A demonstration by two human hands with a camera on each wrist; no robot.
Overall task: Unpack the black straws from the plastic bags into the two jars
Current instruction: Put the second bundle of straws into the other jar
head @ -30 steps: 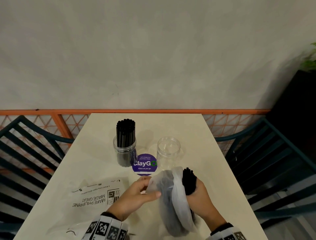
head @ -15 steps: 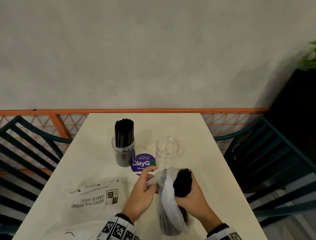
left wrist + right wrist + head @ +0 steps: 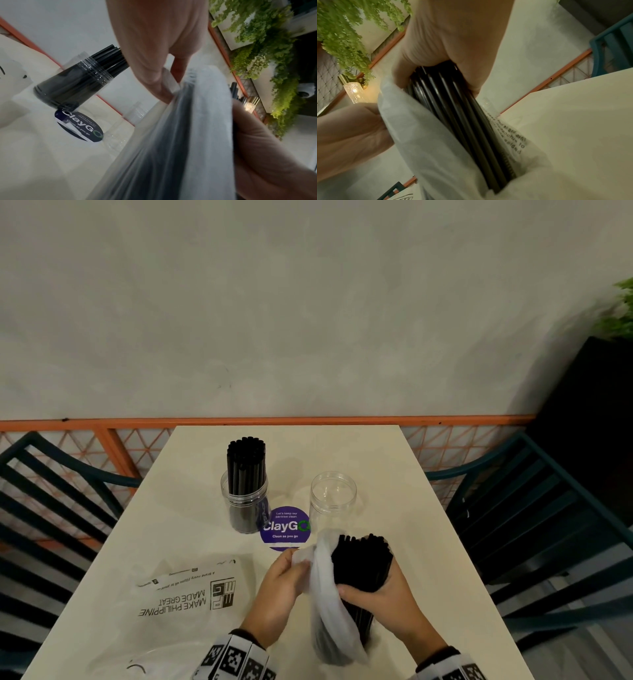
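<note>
Right hand (image 3: 383, 594) is wrapping around the black straws (image 3: 363, 559) — more of the bundle is now standing clear of the plastic bag (image 3: 325, 604) than a second ago. Left hand (image 3: 284, 580) is pinching the bag's mouth, peeling it down. Empty jar (image 3: 333, 498) is waiting just beyond — transfer likely next.

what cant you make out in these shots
- Lower ends of the straws: head view, veiled by the plastic bag.
- Right hand fingertips: right wrist view, wrapped behind the bundle.
- Small print on the empty bag: head view, too small.
- Empty jar: left wrist view, blurred.
</note>
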